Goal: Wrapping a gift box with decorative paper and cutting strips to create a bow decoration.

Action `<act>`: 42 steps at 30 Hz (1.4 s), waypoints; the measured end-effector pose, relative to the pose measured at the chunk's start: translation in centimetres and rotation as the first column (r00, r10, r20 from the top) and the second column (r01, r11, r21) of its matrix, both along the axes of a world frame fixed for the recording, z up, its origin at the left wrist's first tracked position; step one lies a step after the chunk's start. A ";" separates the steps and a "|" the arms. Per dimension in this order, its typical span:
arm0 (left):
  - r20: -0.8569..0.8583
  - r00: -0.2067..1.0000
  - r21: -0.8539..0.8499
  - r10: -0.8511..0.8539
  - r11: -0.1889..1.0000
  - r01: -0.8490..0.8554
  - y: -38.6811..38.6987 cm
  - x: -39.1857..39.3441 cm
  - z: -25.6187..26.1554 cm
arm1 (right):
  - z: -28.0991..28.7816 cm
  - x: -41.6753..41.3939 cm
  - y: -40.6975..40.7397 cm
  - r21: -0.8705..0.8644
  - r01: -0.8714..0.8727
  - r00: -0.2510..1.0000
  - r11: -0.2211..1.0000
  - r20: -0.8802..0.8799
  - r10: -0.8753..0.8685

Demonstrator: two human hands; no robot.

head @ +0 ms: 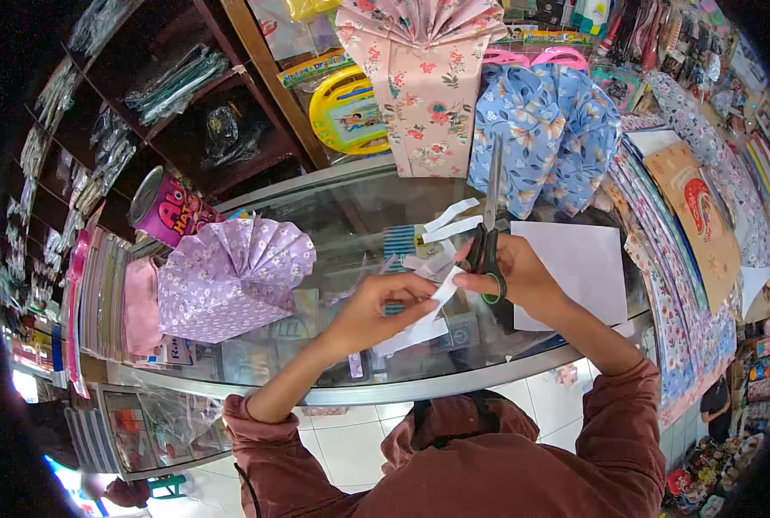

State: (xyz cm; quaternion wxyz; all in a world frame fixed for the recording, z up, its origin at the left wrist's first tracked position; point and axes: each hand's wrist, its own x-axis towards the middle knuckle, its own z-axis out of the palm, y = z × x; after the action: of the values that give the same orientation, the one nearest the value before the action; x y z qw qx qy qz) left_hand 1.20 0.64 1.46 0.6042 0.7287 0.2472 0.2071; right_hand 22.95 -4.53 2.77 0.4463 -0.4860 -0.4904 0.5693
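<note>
My left hand (381, 311) pinches one end of a narrow white paper strip (448, 289) over the glass counter. Thumb and finger of my right hand (521, 275) hold the strip's other end, and the same hand grips black-handled scissors (492, 213) with the blades pointing away from me. Loose white strips (453, 220) lie just left of the scissors. Beneath my hands rests a larger piece of white paper (417, 337). To the right of my right hand lies a white sheet (569, 275). Whether the blades are fully closed is hard to tell.
Floral-wrapped packages in purple (229, 291), pink (430, 110) and blue (521, 136) stand on the glass counter (359, 394). A purple-pink can (171, 207) is behind the purple one. Stacked patterned paper (676, 278) lines the right side; dark shelves (145, 139) rise at the left.
</note>
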 end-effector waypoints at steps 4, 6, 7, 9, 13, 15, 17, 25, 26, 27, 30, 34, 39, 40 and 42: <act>0.082 0.995 -0.048 0.064 0.997 -0.061 -0.6 1.3 0.1 | -0.5 -0.4 0.0 0.008 0.007 1.000 1.000 -0.001 -0.007; 0.097 0.990 -0.126 0.101 0.988 -0.088 -0.5 1.2 -0.1 | -0.6 -0.8 0.0 0.046 0.037 0.999 0.998 -0.027 -0.036; 0.109 0.985 -0.205 0.137 0.972 -0.112 -0.4 1.0 -0.1 | -0.5 -0.7 0.2 0.047 0.035 0.999 0.998 -0.027 -0.033; 0.090 0.979 -0.201 0.184 0.966 -0.163 0.0 0.1 0.5 | 0.0 0.1 0.4 0.023 -0.189 0.977 0.982 -0.101 0.190; 0.110 0.965 -0.201 0.239 0.956 -0.213 1.3 -2.3 1.2 | 0.2 1.9 0.5 0.073 -0.601 0.782 0.796 -0.151 0.605; 0.082 0.963 -0.188 0.258 0.953 -0.239 1.2 -2.8 1.2 | 0.3 1.8 0.2 0.099 -0.797 0.575 0.596 -0.181 0.798; 0.129 0.948 -0.234 0.291 0.938 -0.256 1.2 -3.2 0.6 | -0.3 1.7 -0.1 0.061 -0.830 0.532 0.555 -0.216 0.819; 0.151 0.946 -0.210 0.288 0.944 -0.253 1.8 -4.0 0.6 | 0.4 2.2 0.0 -0.014 -0.849 0.508 0.528 -0.292 0.810; 0.173 0.943 -0.208 0.283 0.947 -0.246 1.8 -4.0 0.5 | 0.1 2.3 0.0 -0.016 -0.853 0.504 0.522 -0.290 0.813; 0.192 0.939 -0.204 0.285 0.948 -0.246 1.8 -4.1 0.3 | -0.1 2.3 0.1 -0.016 -0.859 0.494 0.512 -0.291 0.820; 0.194 0.935 -0.208 0.297 0.944 -0.257 1.6 -4.3 0.6 | 0.0 2.1 0.2 -0.026 -0.859 0.496 0.511 -0.292 0.818; 0.170 0.934 -0.181 0.315 0.941 -0.285 1.8 -4.5 0.0 | 0.1 2.1 0.3 -0.027 -0.860 0.495 0.510 -0.289 0.819; 0.111 0.960 -0.148 0.259 0.959 -0.241 1.2 -4.0 1.2 | 0.0 2.0 0.3 -0.046 -0.862 0.498 0.505 -0.261 0.827; 0.106 0.960 -0.148 0.258 0.959 -0.241 1.1 -4.0 1.4 | -0.1 2.0 0.4 -0.045 -0.863 0.496 0.503 -0.261 0.828; 0.083 0.964 -0.151 0.253 0.959 -0.239 0.9 -4.1 1.4 | -0.3 1.8 0.2 -0.013 -0.857 0.492 0.515 -0.318 0.810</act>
State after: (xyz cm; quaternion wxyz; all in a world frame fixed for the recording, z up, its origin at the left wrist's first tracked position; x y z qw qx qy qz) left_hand -2.87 1.57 2.85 0.6351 0.6365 0.3188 0.2998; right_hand 24.77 -4.30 2.44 0.1335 -0.1399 -0.5478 0.8140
